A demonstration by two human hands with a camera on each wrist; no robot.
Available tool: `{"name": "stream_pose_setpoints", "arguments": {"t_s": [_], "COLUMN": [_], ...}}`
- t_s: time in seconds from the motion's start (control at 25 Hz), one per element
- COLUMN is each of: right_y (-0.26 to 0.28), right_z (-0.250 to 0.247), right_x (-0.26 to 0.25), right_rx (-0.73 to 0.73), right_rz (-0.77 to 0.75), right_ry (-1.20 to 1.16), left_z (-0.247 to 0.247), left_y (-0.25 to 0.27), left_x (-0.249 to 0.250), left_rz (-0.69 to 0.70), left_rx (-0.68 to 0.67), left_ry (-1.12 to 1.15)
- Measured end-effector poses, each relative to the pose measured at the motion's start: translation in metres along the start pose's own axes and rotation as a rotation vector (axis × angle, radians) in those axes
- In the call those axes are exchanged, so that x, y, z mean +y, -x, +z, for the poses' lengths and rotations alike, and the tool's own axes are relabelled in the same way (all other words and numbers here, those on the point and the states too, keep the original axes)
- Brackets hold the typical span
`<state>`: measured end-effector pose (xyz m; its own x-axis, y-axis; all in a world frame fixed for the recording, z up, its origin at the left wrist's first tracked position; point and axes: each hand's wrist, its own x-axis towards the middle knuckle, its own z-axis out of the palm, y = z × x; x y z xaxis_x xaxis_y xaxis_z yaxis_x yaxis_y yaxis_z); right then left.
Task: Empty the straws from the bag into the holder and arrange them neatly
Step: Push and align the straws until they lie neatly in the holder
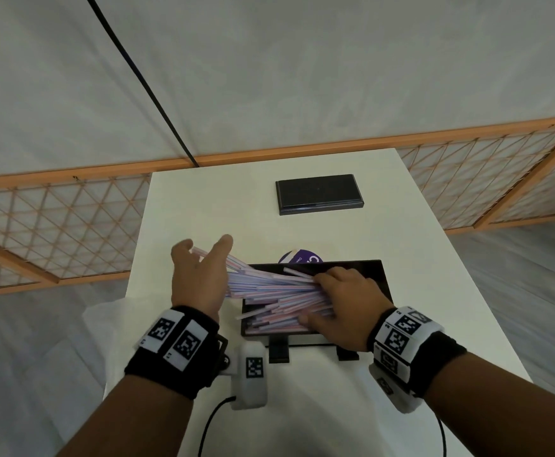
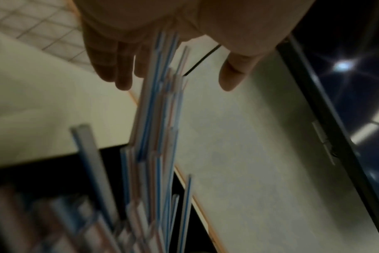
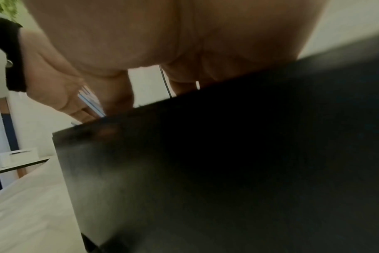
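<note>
A black box-shaped holder (image 1: 381,275) stands in the middle of the white table (image 1: 401,245). Many thin striped straws (image 1: 269,291) lie in it, fanned out, their ends sticking past its left wall. My left hand (image 1: 203,258) is upright at those ends, fingers straight and thumb apart, and the straw ends touch its palm. My right hand (image 1: 345,298) lies flat on the pile inside the holder. In the left wrist view the straws (image 2: 156,119) run up to the palm of the left hand (image 2: 173,75). The right wrist view shows the holder's dark wall (image 3: 227,162) and my right hand (image 3: 149,95) above it.
A flat black lid (image 1: 319,194) lies at the far middle of the table. A purple-and-white round label (image 1: 299,257) shows behind the holder. Something thin and translucent (image 1: 101,324) hangs over the table's left edge. An orange lattice fence (image 1: 72,225) runs behind the table.
</note>
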<state>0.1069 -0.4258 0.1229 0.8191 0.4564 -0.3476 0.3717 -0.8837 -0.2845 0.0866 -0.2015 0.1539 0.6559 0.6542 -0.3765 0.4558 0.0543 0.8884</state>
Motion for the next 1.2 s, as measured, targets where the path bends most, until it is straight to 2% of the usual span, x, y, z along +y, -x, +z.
{"name": "stream_pose_setpoints", "arguments": {"t_s": [0.12, 0.2, 0.32, 0.52, 0.64, 0.8, 0.88, 1.0, 1.12, 1.2], "right_y": [-0.002, -0.005, -0.008, -0.014, -0.016, -0.011, -0.009, -0.010, -0.007, -0.001], "right_z": [0.009, 0.014, 0.020, 0.027, 0.026, 0.022, 0.020, 0.018, 0.016, 0.012], "right_x": [0.000, -0.004, -0.010, -0.016, -0.022, -0.034, -0.038, -0.038, -0.028, -0.015], "right_rx": [-0.042, -0.063, -0.036, -0.028, -0.006, 0.190, 0.243, 0.232, 0.227, 0.192], "right_rz": [0.009, 0.018, 0.019, 0.049, 0.060, 0.022, 0.026, 0.021, -0.027, -0.055], "right_ry": [-0.047, -0.062, -0.078, -0.117, -0.123, -0.158, -0.140, -0.107, -0.228, -0.275], "left_z": [0.006, 0.009, 0.014, 0.017, 0.016, 0.009, 0.008, 0.010, 0.008, 0.006], "left_y": [-0.005, -0.002, 0.003, 0.011, 0.015, 0.014, 0.010, 0.004, 0.003, 0.001], "left_x": [-0.012, -0.012, -0.008, -0.011, -0.012, 0.002, 0.001, -0.010, -0.013, -0.013], "left_rz": [-0.128, -0.122, -0.086, -0.121, -0.022, 0.075, 0.041, -0.021, 0.017, -0.035], "left_rx": [-0.128, -0.184, -0.166, -0.245, -0.298, -0.300, -0.288, -0.194, -0.095, -0.066], "left_ry": [0.258, 0.306, 0.355, 0.320, 0.216, 0.239, 0.257, 0.240, 0.290, 0.368]}}
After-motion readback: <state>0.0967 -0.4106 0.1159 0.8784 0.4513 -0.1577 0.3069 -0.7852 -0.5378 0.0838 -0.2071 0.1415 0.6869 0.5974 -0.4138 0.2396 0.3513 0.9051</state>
